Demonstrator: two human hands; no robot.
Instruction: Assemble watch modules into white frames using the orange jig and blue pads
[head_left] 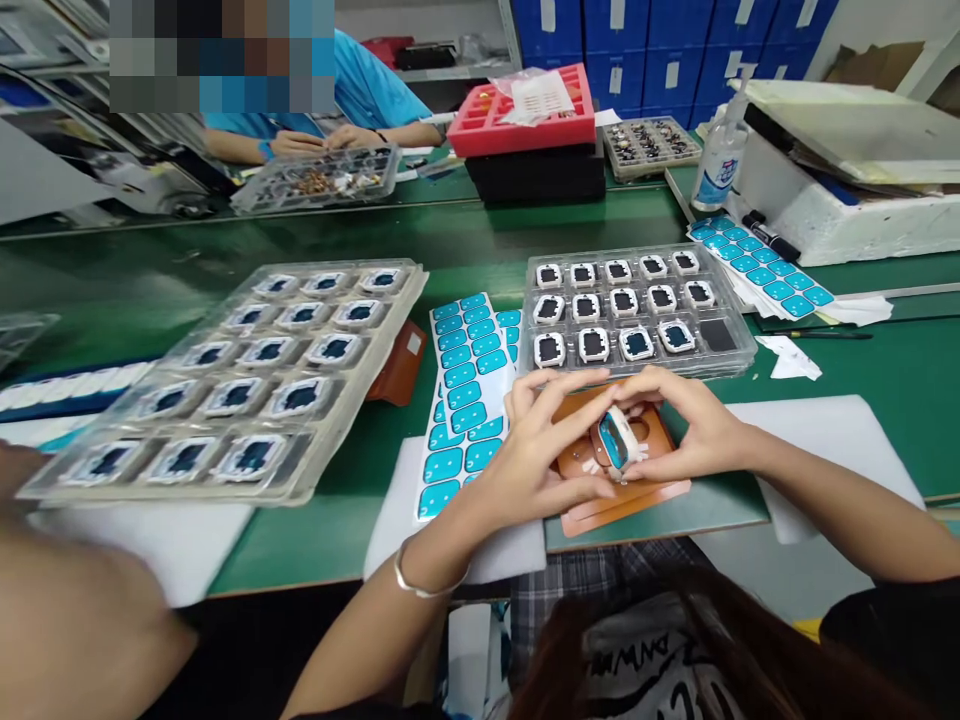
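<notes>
Between my left hand point(536, 450) and my right hand point(694, 425) a white watch case point(628, 440) stands tilted, with a blue film on the face turned to the left. Fingers and thumbs of both hands close round its edges. Beneath it lies a brown-orange fixture plate point(592, 522) with cut-outs, partly covered by my hands. Just beyond, a clear plastic tray point(739, 362) bears rows of white watch cases; two in the front row show blue faces. Sheets of blue rounded-square stickers point(454, 400) lie to the left of my left hand.
At the left, a larger tray point(315, 470) of watch cases is tilted near another person's arm point(75, 590). A co-worker in a blue shirt point(375, 95) sits opposite. A red tray point(525, 110), a pump bottle point(720, 160), white foam pads point(832, 430) and more sticker sheets point(761, 265) stand about.
</notes>
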